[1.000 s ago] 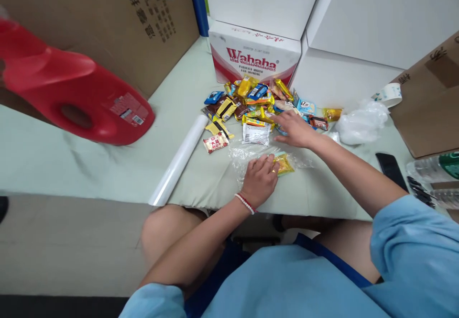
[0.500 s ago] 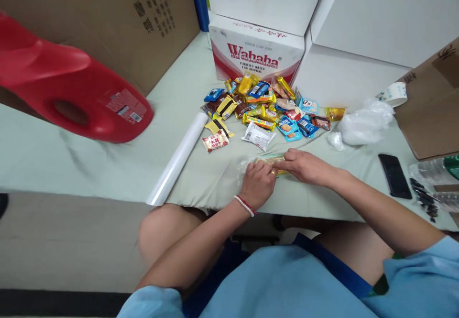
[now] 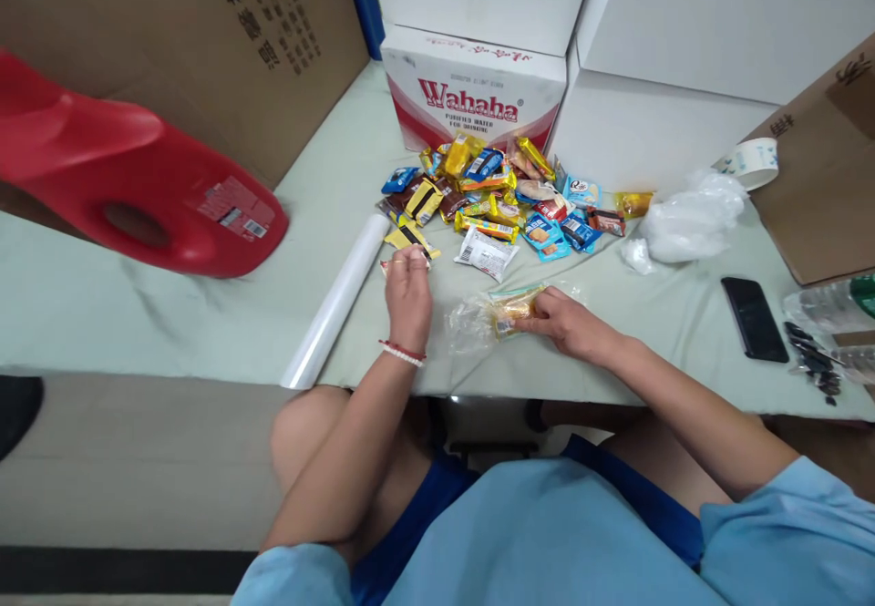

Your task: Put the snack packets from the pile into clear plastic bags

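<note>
In the head view, our right hand (image 3: 574, 325) has its grip pinching a flat yellow wrapped packet (image 3: 514, 307) amid crinkled clear plastic film (image 3: 468, 325) on the pale green cloth-covered worktop (image 3: 225, 323). Our left hand (image 3: 408, 303) largely hides a small red-and-white packet (image 3: 385, 268); we cannot tell whether its grip has closed.
</note>
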`<state>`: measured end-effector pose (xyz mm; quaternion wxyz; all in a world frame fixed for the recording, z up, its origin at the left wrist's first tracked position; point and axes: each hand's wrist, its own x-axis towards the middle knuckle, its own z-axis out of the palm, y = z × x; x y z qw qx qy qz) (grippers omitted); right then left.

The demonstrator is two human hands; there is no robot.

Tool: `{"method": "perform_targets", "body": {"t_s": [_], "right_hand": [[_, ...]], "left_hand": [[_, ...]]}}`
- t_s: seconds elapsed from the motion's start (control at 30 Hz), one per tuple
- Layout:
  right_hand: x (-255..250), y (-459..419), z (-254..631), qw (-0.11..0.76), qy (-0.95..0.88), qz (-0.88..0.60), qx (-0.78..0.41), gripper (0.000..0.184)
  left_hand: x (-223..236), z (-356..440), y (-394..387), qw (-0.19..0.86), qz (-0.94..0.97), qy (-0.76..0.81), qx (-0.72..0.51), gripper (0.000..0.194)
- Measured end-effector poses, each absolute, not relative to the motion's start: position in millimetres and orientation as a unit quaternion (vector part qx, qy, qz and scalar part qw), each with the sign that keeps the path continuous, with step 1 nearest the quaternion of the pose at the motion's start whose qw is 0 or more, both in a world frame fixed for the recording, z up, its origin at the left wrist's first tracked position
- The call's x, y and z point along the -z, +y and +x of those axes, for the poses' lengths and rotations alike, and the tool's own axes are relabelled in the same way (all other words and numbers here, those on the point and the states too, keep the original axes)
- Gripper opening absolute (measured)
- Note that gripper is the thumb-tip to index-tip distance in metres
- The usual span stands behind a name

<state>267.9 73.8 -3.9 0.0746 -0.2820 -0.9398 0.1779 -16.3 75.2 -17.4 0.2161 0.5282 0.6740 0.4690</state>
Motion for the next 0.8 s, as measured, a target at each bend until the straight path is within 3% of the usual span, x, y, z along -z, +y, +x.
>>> {"method": "perform_targets", "body": {"t_s": [0.17, 0.27, 0.33, 0.53, 0.7, 0.8], "right_hand": [[8.0, 75.1, 269.4, 0.103, -0.934, -0.286, -0.186, 0.039], [12.2, 75.8, 272.6, 0.13, -0.932, -0.28, -0.188, 0.039], [14.9, 75.5, 274.1, 0.138, -0.93, -0.282, -0.19, 0.04], [22.5, 70.9, 265.0, 0.168, -0.927, -0.283, -0.181, 0.037], [18.0, 60.5, 263.2, 0.183, -0.921, -0.297, -0.174, 0.032], [14.3, 55.2, 279.9, 0.226, -0.885, -0.314, -0.258, 0.031]], "left_hand": [[14.6, 2.8, 68.8, 0.271, 0.667, 0.674, -0.167, 0.043], [5.3, 0.5, 47.6, 0.256, 0.714, 0.646, -0.083, 0.023], [-1.8, -7.6, 36.3, 0.263, 0.706, 0.65, -0.104, 0.007], [-15.1, 9.7, 32.1, 0.404, 0.61, 0.612, -0.3, 0.012], [3.6, 64.8, 34.4, 0.234, 0.743, 0.557, -0.289, 0.012], [23.7, 75.6, 22.9, 0.098, 0.821, 0.504, -0.248, 0.018]]}}
